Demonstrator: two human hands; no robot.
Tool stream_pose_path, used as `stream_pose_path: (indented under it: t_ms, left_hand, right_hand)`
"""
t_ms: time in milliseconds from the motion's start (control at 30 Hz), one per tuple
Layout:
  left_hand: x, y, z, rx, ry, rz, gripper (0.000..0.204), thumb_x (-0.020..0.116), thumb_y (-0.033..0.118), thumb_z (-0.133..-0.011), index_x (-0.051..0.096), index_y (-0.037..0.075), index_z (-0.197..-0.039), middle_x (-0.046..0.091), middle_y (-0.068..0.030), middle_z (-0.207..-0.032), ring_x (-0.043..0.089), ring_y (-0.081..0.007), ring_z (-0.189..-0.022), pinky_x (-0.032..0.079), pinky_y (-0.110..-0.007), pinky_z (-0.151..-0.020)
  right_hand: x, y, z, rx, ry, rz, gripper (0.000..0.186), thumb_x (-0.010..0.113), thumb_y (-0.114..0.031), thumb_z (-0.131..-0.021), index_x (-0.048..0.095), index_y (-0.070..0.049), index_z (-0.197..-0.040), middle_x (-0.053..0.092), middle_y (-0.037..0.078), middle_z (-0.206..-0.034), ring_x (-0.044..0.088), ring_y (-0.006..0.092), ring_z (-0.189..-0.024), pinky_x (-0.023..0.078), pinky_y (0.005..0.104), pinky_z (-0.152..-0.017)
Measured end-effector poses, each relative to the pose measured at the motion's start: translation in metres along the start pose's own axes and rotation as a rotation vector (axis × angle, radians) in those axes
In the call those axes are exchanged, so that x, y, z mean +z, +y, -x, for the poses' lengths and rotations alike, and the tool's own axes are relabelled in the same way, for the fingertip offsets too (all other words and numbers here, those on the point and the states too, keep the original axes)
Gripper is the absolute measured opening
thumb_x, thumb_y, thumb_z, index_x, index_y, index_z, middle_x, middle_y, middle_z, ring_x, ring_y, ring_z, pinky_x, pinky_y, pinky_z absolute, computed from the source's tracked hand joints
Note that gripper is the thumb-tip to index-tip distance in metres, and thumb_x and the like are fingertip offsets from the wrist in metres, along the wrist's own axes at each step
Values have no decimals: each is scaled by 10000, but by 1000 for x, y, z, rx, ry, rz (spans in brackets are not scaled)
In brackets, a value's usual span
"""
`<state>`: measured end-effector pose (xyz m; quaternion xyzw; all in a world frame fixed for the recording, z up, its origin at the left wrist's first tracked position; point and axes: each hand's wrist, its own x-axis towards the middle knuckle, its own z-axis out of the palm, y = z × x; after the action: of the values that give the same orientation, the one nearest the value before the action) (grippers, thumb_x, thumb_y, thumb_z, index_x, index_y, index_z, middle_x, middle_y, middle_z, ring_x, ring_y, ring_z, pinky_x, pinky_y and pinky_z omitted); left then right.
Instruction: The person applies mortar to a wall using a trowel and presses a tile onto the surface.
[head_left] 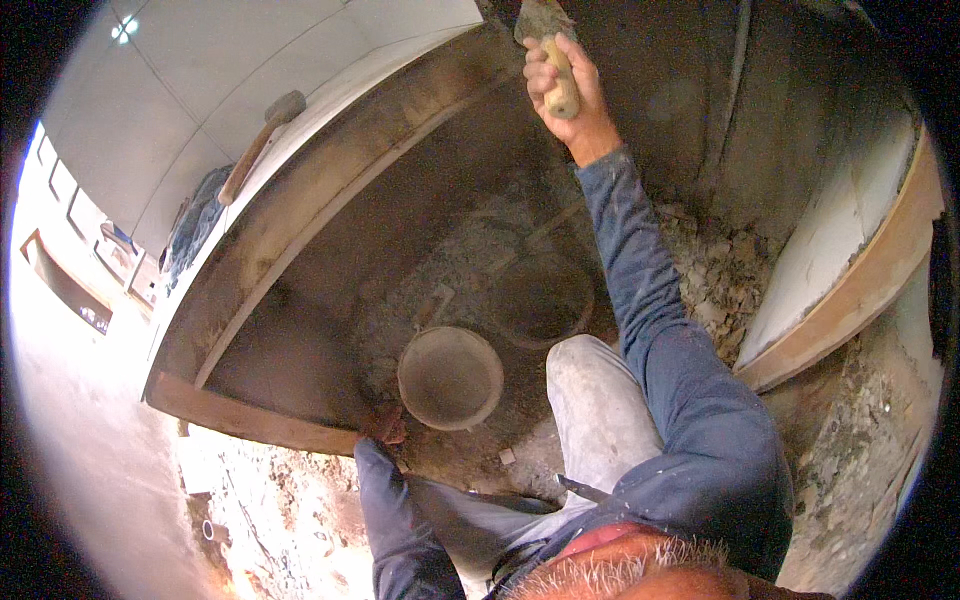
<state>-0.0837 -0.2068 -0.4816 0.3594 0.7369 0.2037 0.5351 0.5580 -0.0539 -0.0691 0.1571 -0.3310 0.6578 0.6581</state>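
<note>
Right hand (562,82) clenched around trowel (548,45) handle, raised; left hand (384,424), grip apparently released, beside bucket (450,378) on floor (300,360).

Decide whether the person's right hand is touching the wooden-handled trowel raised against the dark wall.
Touching. The head view shows the right hand with its fingers wrapped around the pale wooden handle of the trowel, no gap between them.

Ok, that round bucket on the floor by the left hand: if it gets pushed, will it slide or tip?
The bucket looks empty, so probably light. It stands upright and wide-mouthed, so likely slides rather than tips. Rubble on the dirty floor may snag it.
</note>
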Motion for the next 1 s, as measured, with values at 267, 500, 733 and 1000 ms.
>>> stream_pose_path:
  t_ms: [267, 500, 733, 1000]
  left_hand:
    - [-3, -2, 7, -37, 25, -6, 333, 636, 402, -936, 606, 115, -1104, 617, -66, -795, 575, -195, -571, 507, -366, -514]
    - [0, 5, 7, -46, 34, -14, 318, 634, 392, -939, 606, 118, -1098, 613, -62, -788, 570, -192, -564, 499, -363, -502]
    - [0, 3, 13, -54, 44, 1, 302, 633, 382, -941, 606, 122, -1091, 610, -59, -781, 565, -188, -556, 491, -359, -491]
    - [-3, 4, 11, -11, 32, 15, 284, 631, 371, -943, 606, 126, -1085, 606, -54, -773, 559, -184, -548, 482, -356, -478]
  right_hand:
    - [-21, -9, 56, -130, 172, 114, 440, 598, -308, -984, 457, 14, -1249, 536, 48, -898, 530, 98, -642, 503, 257, -508]
    - [-7, -6, 51, -405, 377, 480, 426, 619, -375, -966, 477, -78, -1238, 551, 55, -890, 567, 150, -615, 521, 340, -486]
    - [-18, 10, 2, -666, 514, 788, 370, 590, -335, -986, 412, -103, -1211, 559, 77, -851, 595, 184, -546, 534, 371, -453]
    - [-27, 27, 8, -43, 399, 976, 349, 619, -378, -942, 499, -106, -1126, 540, 44, -790, 530, 123, -501, 469, 305, -409]
